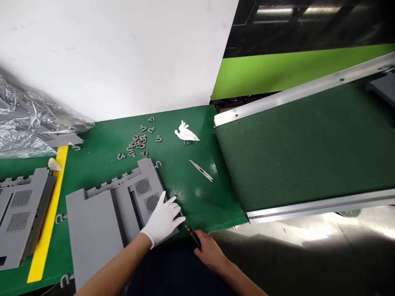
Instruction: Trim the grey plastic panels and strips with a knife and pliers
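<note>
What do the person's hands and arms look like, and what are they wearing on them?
The left hand wears a white glove with a snug cuff at the wrist, while the right hand is bare. The left forearm and right forearm are bare too, with no sleeves, watch or markings in view.

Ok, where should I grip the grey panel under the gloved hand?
Grip the grey panel by its solid flat end, coming from your side: it lies flat, and that end seems to reach the green mat's front edge, so fingers can slide under. Avoid the notched far edge.
</note>
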`<state>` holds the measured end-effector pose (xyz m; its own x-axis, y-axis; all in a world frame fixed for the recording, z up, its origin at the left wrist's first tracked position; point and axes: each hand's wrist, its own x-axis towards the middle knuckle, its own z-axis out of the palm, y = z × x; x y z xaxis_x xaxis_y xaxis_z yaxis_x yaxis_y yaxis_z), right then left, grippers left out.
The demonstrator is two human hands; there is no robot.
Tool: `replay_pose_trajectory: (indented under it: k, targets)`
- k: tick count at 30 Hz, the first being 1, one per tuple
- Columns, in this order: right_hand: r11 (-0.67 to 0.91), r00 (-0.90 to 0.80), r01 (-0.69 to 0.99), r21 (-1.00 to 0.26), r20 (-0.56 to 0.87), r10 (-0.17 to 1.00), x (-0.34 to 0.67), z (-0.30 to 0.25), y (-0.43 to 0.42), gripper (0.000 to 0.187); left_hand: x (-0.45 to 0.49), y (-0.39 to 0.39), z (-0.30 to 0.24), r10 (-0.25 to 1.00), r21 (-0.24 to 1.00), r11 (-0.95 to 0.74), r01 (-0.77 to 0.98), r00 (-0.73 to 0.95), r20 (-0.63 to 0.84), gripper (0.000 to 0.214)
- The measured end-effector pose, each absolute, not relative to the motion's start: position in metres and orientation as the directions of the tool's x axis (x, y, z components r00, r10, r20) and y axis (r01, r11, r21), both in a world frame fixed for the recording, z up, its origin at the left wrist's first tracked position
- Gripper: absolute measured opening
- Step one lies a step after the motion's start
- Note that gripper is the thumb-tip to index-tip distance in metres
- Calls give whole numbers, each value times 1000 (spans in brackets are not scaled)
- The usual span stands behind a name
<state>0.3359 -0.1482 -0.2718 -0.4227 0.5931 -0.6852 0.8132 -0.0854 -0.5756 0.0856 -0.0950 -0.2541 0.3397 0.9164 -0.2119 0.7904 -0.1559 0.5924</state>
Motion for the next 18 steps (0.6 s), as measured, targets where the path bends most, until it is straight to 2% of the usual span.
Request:
replay_pose_trajectory:
  k: [3,7,10,14,18]
  targets:
    - [-77,-440,806,-587,-682,584,333,-277,-148,48,85,-59,-259,810,566,-220,795,473,-348,42]
    - [-90,-444,800,-594,-686,577,324,-284,-148,45,88,-26,-267,661,415,-217,883,446,-604,65]
    - [-101,-447,794,-600,-687,573,316,-287,-148,45,96,-14,-268,557,300,-254,920,392,-732,76]
    - [-116,-448,785,-609,-687,573,308,-285,-146,45,104,-13,-271,561,195,-274,942,321,-763,70]
    - [-122,-455,774,-621,-680,574,307,-280,-144,44,102,-14,-268,559,219,-276,936,341,-755,67]
